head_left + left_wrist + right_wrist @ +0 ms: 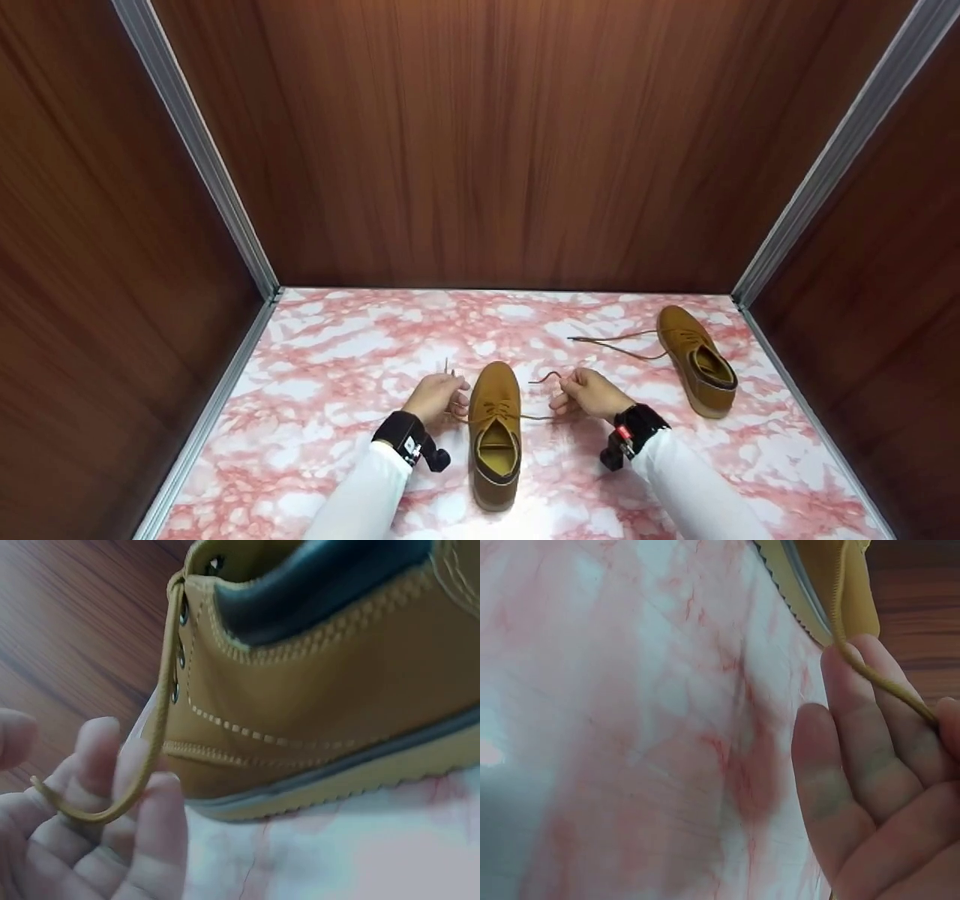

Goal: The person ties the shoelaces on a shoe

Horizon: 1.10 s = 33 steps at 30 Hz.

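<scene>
A tan lace-up shoe (495, 390) stands between my two hands, toe pointing away from me. My left hand (435, 397) holds one end of its shoelace (159, 709) at the shoe's left side; in the left wrist view that lace drops from the top eyelet and curves across the curled fingers. To the right of the shoe, my right hand (591, 393) pinches the other lace (889, 685) between thumb and forefinger, and its loose tip sticks out beyond the fingers. In the head view, this right lace runs nearly straight from the shoe to the hand.
A second tan shoe (694, 360) stands farther back at the right, its long laces (619, 345) stretched out leftward on the red-and-white marbled surface (337, 352). Brown wood-grain panels (480, 150) rise behind and at both sides, with metal strips (217, 165) at the corners.
</scene>
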Tool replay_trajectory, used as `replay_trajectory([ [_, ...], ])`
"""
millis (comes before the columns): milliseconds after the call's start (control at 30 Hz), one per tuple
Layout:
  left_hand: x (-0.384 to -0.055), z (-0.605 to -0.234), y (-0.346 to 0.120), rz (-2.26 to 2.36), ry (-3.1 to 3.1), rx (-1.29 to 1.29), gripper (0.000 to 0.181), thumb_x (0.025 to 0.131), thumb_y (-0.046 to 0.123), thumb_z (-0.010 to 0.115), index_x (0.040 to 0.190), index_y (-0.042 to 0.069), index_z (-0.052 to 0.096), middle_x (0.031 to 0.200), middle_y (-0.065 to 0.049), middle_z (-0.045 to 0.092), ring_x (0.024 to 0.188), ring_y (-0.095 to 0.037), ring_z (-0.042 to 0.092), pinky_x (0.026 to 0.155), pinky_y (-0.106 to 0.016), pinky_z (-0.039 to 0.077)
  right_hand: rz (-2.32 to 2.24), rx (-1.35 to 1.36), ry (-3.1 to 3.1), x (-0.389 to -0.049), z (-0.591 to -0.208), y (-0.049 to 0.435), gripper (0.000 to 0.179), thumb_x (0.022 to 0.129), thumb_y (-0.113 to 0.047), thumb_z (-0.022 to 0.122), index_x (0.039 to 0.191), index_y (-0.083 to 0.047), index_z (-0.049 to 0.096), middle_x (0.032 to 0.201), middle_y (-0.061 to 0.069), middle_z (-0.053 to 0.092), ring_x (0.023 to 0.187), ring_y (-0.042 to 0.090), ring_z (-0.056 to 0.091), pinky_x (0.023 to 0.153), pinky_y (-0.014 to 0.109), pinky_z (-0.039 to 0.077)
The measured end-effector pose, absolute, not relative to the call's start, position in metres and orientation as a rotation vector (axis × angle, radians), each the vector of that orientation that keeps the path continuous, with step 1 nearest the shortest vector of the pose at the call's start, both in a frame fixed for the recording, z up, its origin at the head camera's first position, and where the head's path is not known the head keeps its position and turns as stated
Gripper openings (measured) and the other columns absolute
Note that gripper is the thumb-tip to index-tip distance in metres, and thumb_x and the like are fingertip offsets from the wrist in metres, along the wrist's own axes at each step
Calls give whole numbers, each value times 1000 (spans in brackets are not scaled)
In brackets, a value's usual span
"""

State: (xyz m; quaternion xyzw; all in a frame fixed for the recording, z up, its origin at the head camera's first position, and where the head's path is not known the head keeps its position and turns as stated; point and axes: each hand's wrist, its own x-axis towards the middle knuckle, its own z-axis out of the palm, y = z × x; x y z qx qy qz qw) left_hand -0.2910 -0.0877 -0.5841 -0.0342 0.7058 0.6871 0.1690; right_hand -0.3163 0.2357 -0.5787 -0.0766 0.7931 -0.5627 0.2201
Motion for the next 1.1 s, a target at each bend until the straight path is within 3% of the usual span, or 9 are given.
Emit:
replay_trajectory([
  [167,-288,-580,-94,1832,2000,-65,35,97,15,57,124,-7,60,87,-6,69,64,-11,64,58,-25,53,-1454,-281,2371,-317,-576,239,25,112,-17,46,93,-2,52,91,25,79,77,22,78,72,37,64],
  [267,-285,-579,-100,1732,2030,-6,43,92,9,54,133,-6,56,99,-16,75,69,-14,69,58,-25,54,-1393,-293,2471,-318,-574,240,29,111,-20,49,87,-4,53,83,21,79,64,19,73,55,28,54],
  [367,-283,-579,-106,1648,2042,34,51,88,7,55,139,-2,53,109,-22,77,71,-15,74,58,-25,56,-1383,-258,2517,-319,-573,240,30,110,-22,52,86,-4,53,78,16,78,55,17,68,47,23,45],
  [500,-281,-580,-108,1629,2006,85,50,91,2,59,140,-4,51,110,-25,77,71,-14,75,65,-28,63,-1415,-197,2510,-319,-573,239,27,110,-20,53,89,-2,53,76,12,77,53,14,67,49,25,49],
  [667,-281,-581,-107,1633,2021,156,37,98,-4,50,134,-12,54,107,-29,76,77,-18,76,78,-37,66,-1480,-168,2445,-320,-574,237,19,109,-10,51,102,7,54,79,13,76,61,14,71,65,38,64],
  [767,-281,-580,-104,1611,2061,159,30,102,-3,44,129,-15,53,107,-29,76,81,-22,77,77,-38,66,-1461,-195,2473,-321,-574,236,19,107,-7,53,107,11,57,81,14,75,65,16,73,70,43,65],
  [900,-280,-577,-100,1557,2141,165,23,104,1,47,112,-16,61,101,-28,78,80,-25,80,71,-33,65,-1395,-257,2573,-322,-572,236,17,104,-6,57,104,10,62,81,16,75,67,19,72,68,43,63],
  [1100,-278,-574,-97,1547,2215,79,20,106,9,55,97,-6,64,88,-15,78,67,-14,76,65,-29,64,-1383,-264,2629,-323,-568,236,14,104,-7,59,100,5,65,84,19,76,66,25,71,62,35,58],
])
